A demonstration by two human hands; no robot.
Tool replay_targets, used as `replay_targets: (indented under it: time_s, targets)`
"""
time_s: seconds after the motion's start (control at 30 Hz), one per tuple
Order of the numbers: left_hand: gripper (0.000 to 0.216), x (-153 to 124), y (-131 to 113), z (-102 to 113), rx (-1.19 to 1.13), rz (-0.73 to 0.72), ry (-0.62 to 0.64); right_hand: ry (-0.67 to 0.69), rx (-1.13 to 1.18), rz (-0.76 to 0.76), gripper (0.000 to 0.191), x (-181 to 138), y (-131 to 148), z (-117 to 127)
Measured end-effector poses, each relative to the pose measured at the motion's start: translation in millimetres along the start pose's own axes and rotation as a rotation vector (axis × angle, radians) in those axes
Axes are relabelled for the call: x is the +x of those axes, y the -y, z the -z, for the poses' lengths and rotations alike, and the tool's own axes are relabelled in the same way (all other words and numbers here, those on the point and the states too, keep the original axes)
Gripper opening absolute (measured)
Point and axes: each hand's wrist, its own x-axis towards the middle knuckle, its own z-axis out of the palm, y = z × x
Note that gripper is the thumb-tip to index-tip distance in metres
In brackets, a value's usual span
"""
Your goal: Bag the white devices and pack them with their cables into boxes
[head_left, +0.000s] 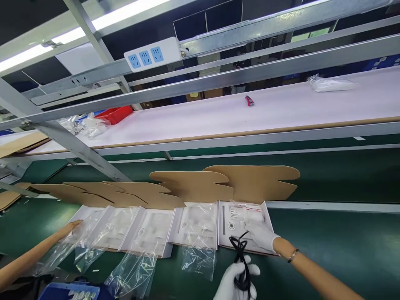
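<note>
1. The green belt (328,233) carries a row of open boxes. The one that matters is the last box (223,239), at 12 o'clock from the gloved hands, with its brown flap (256,181) standing behind it.
2. This box is cardboard, light and fairly stiff. I think it slides easily on the belt, so it is better to press on its white inner tray than to pull at the flap.
3. Clear plastic bags (198,254) hang out of the neighbour boxes at 9 o'clock. They look thin, slippery and easy to crumple.
4. A bare hand (70,228) of another person rests on the far box at 9 o'clock.
5. The right hand (261,235), in a white glove, lies on the tray of the last box. Whether its fingers pinch something, I cannot tell.
6. The left hand (236,281), also gloved, is clenched around the lower part of the cable.
7. The black cable (240,250) is a soft, light bundle. Its upper loops rise to the front edge of the box, at 7 o'clock from the right hand. It probably springs open, so the grip belongs around the middle of the coil.
</note>
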Motion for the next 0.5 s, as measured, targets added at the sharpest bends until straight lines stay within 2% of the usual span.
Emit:
replay_targets:
  time_s: [0.07,0.13,0.2,0.23,0.27,0.3,0.37,0.43,0.5]
  targets:
    - [0.076,-3.8,-26.0,-19.7,0.117,0.064,0.062,0.017,0.039,0.05,0.058,-15.8,23.4,20.9]
    - [0.079,-6.5,-54.2,-42.3,0.322,0.164,0.213,0.062,0.102,0.147,0.072,-34.2,48.2,44.9]
    - [0.084,-10.1,-84.3,-64.3,0.583,0.269,0.41,0.061,0.138,0.213,0.053,-52.2,65.6,64.6]
    - [0.085,-12.1,-100.3,-73.8,0.725,0.276,0.48,0.026,0.13,0.204,0.039,-60.4,68.4,70.7]
    - [0.083,-13.4,-116.9,-82.1,0.869,0.218,0.505,-0.035,0.103,0.147,0.029,-67.5,66.3,73.1]
    - [0.075,-13.1,-134.0,-89.1,1.015,0.098,0.488,-0.114,0.076,0.039,0.025,-73.1,59.6,71.4]
    - [0.05,-3.5,-167.4,-100.0,1.339,-0.256,0.338,-0.261,0.176,-0.24,0.028,-76.5,37.8,54.6]
    - [0.032,22.7,-193.2,-108.6,1.615,-0.536,0.146,-0.405,0.539,-0.494,0.038,-63.7,16.3,23.0]
    - [0.022,64.2,-202.5,-115.5,1.798,-0.626,0.022,-0.517,0.963,-0.582,0.054,-32.6,5.3,-15.4]
